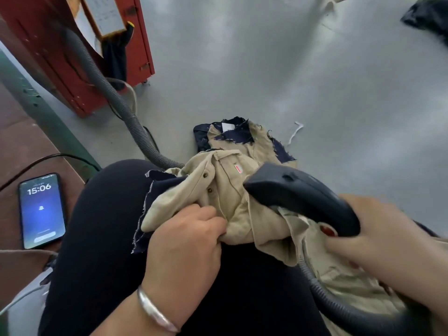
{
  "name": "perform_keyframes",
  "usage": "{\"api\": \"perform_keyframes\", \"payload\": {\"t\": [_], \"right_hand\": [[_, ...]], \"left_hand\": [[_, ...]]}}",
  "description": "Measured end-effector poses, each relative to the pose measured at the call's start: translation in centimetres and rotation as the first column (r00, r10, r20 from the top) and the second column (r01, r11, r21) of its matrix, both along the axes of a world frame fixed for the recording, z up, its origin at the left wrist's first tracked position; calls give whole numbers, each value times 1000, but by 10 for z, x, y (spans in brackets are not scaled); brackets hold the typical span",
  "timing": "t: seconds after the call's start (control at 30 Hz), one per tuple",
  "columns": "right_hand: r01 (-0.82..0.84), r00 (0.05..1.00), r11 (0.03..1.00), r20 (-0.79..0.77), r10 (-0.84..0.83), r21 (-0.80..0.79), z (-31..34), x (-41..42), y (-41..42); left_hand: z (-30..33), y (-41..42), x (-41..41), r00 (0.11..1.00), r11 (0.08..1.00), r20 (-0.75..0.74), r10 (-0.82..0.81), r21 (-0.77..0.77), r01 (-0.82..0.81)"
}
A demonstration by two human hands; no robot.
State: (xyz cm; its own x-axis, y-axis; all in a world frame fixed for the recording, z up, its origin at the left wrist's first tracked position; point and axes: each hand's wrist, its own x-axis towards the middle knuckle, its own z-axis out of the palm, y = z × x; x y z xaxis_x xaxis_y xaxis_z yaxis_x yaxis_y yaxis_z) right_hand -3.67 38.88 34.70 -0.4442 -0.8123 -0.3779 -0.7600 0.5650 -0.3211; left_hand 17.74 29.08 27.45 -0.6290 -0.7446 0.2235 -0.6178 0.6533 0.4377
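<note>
**Khaki shirt gripped on the lap, nozzle at its chest**

The soft, crumpled khaki shirt (232, 197) lies across the lap. The left hand (186, 241) bunches its buttoned placket; the right hand (378, 241) is wrapped around a smooth dark nozzle handle (300, 195) with a ribbed hose (344, 301). More frayed khaki-and-navy pieces (242, 139) lie on the grey floor (291, 69); a phone (42, 210) rests left.

Hands: two, left hand (186, 241) and right hand (383, 241). Khaki garments: two, the lap garment (232, 190) and the floor garment (261, 146). Handheld nozzle (303, 192): one. Phone (42, 210): one. Red cabinet (41, 40): one. Bangle (155, 311): one. White strip (294, 133) on floor: one.
</note>
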Motion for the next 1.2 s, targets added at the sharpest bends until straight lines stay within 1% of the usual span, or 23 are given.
{"api": "perform_keyframes", "payload": {"t": [0.13, 0.23, 0.33, 0.43, 0.5, 0.6, 0.7, 0.83, 0.93, 1.03, 1.2], "right_hand": [[-54, 993, 997, 98, 59, -50, -12, -8, -58], [-75, 991, 994, 105, 83, -77, -24, -11, -101], [-13, 996, 990, 86, 26, -141, -31, -16, -124], [43, 996, 975, 87, -25, -218, -30, -24, -119], [64, 994, 965, 106, -38, -255, -26, -28, -106], [50, 994, 962, 110, -21, -269, -20, -27, -89], [4, 998, 961, 60, 14, -277, -14, -24, -80], [-53, 999, 965, -5, 53, -258, -14, -14, -70], [-52, 998, 972, -31, 46, -230, -18, -7, -62], [-34, 999, 974, -20, 30, -225, -22, -2, -53], [-7, 1000, 955, 8, 10, -295, -14, 2, -43]], "left_hand": [[-3, -1, 5, 1000, 1000, -22, -21, 7, 21], [-5, -1, 7, 999, 1000, -29, -17, 12, 17], [-8, 3, 10, 997, 1000, -72, 3, 28, -1], [-11, 3, 12, 991, 999, -134, 20, 30, -17], [-13, 1, 12, 989, 999, -144, 39, 26, -35], [-13, 1, 9, 986, 999, -161, 47, 22, -44], [-11, 3, 6, 981, 998, -186, 54, 25, -50], [-11, 4, 6, 981, 997, -180, 71, 38, -65], [-12, 4, 5, 980, 996, -178, 84, 55, -76], [-11, 0, 3, 981, 992, -159, 110, 79, -99], [-3, -10, -6, 982, 985, -79, 172, -8, -173]]}}
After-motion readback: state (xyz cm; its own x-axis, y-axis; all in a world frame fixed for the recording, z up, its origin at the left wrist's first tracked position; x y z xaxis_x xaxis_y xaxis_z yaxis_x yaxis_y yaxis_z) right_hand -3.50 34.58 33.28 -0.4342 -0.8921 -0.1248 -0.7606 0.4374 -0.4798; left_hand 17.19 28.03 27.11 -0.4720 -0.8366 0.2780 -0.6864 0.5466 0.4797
